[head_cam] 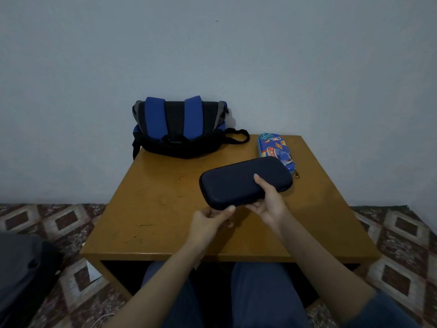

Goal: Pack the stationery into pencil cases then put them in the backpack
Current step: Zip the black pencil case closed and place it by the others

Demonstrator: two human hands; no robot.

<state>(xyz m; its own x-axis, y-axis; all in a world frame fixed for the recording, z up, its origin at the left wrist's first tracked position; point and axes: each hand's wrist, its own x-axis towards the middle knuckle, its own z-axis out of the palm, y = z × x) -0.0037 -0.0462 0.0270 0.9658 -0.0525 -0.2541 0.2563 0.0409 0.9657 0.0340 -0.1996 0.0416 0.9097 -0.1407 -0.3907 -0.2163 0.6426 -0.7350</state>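
Right now both hands are on the dark navy pencil case (246,182), holding it up just above the wooden table (165,209), closed, and tilted so its right end sits higher and farther back. The right hand (268,202) grips its near long edge, thumb laid flat on the lid and the fingers tucked beneath where I cannot see them. The left hand (209,221) pinches the near left corner of the case, thumb on top of the rim, fingers curled under. Just behind the case's right end lies a second pencil case, a colourful cartoon one (276,150), flat on the table near the back right corner, its zip pull trailing toward the front. The blue and black backpack (177,129) stands at the back left of the table against the pale wall, straps facing out, well apart from the hands. Patterned carpet (59,223) spreads around the table.
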